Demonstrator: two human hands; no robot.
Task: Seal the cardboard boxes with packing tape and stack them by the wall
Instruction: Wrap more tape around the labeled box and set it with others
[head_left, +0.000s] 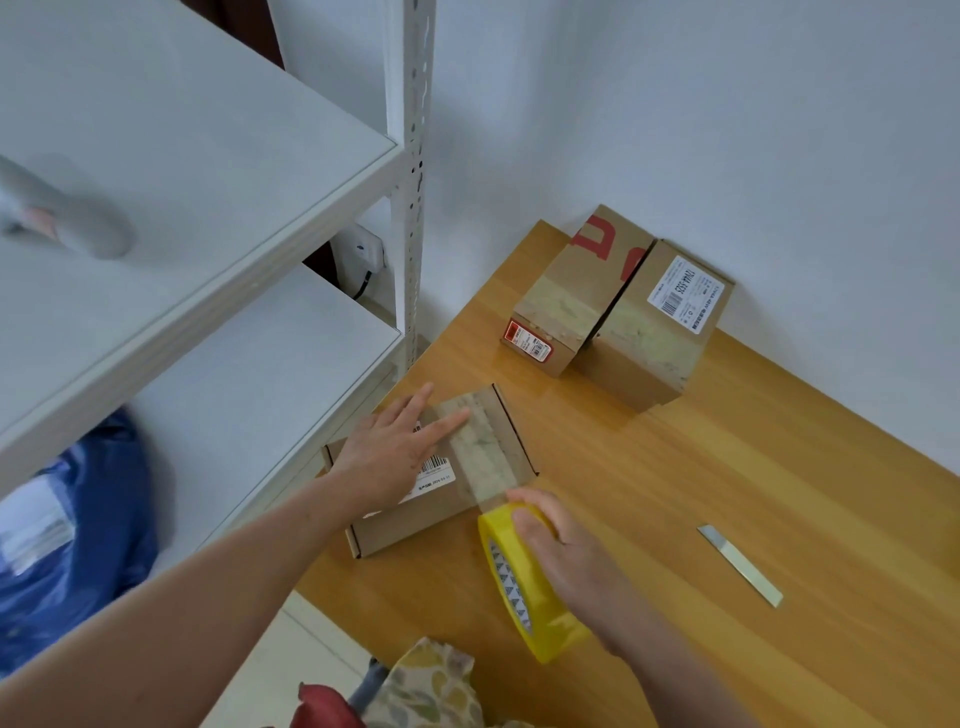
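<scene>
White wall (727, 104) and white shelving (208, 218) border a wooden table (727, 493). On its near left corner lies a flat cardboard box (415, 519); the left hand (395, 447) presses straight fingers on its tape strip (483, 447). The right hand (566, 551) grips a yellow tape roll (524, 587) just beside the box. Two taped boxes (618, 306) sit against the wall; a metal blade (740, 565) lies apart.

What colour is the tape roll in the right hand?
Yellow: the tape roll in the right hand, head view.
</scene>
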